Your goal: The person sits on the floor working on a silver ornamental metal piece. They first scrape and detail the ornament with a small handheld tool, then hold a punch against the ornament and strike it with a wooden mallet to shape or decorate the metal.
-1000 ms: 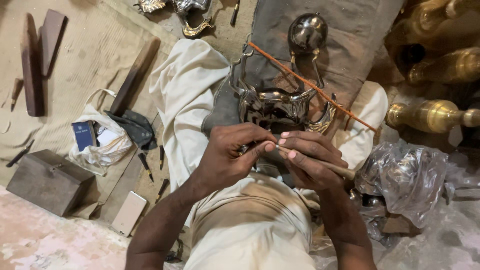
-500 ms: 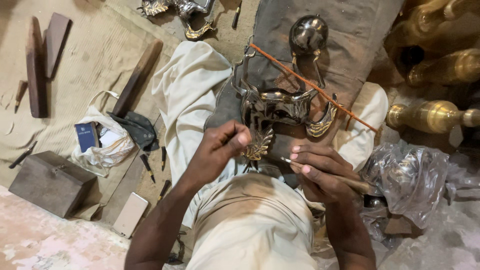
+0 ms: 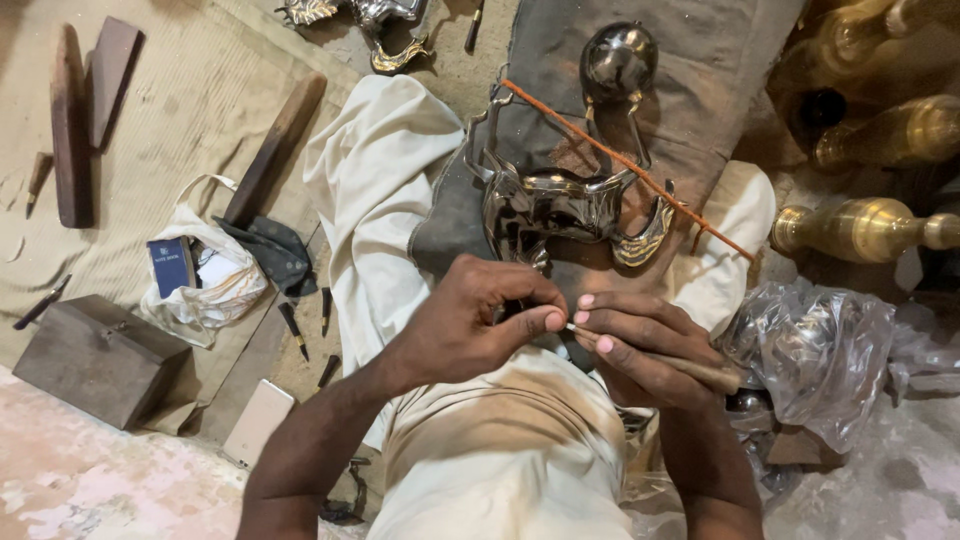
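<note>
Your right hand grips a wooden-handled tool; your left hand, fingers clenched, pinches its tip, just below the polished metal ornament on your lap.

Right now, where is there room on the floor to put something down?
The mat is bare between the dark planks and the long wooden bar. The pink floor below the wooden box is bare too. It is crowded on the right, with brass pieces and crumpled plastic.
</note>
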`<action>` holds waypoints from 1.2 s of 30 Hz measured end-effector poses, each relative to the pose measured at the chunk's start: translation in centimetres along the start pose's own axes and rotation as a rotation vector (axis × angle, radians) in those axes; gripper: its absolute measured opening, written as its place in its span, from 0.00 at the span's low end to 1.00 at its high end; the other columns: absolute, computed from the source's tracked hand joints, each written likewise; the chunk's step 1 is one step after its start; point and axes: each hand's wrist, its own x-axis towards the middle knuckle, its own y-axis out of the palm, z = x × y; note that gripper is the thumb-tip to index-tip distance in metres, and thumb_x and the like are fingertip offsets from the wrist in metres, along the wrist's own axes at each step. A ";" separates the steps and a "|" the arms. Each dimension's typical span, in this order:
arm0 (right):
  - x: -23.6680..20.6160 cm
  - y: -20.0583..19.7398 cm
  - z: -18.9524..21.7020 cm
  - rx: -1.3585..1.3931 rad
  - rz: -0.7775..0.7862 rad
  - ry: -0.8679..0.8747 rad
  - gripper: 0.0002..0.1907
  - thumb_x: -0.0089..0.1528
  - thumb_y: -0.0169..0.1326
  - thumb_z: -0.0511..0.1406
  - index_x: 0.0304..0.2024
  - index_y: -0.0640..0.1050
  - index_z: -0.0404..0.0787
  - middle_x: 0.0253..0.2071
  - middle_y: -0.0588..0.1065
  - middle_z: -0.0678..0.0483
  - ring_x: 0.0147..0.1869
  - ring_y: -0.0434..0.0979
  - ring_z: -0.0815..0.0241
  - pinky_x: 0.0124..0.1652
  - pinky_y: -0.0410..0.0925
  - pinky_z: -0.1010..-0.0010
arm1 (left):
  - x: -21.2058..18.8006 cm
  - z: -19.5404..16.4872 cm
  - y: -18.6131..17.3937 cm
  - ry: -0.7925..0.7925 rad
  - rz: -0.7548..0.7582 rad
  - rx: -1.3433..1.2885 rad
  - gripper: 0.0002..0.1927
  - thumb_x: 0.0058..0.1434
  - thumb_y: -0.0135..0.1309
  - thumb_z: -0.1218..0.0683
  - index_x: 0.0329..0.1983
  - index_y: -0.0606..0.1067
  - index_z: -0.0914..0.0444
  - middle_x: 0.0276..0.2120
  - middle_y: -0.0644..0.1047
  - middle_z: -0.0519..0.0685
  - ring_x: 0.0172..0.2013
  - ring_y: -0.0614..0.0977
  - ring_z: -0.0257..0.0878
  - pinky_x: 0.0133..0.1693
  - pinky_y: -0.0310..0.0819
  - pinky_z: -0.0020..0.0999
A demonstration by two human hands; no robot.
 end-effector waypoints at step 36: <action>-2.5 2.1 -0.8 0.460 -0.005 0.369 0.17 0.60 0.62 0.25 0.50 0.75 0.38 0.38 0.80 0.48 0.43 0.83 0.54 0.46 0.77 0.62 | -4.0 4.2 -1.3 -0.131 -0.016 0.501 0.16 0.67 0.53 0.48 0.26 0.72 0.63 0.22 0.74 0.53 0.26 0.77 0.45 0.30 0.69 0.45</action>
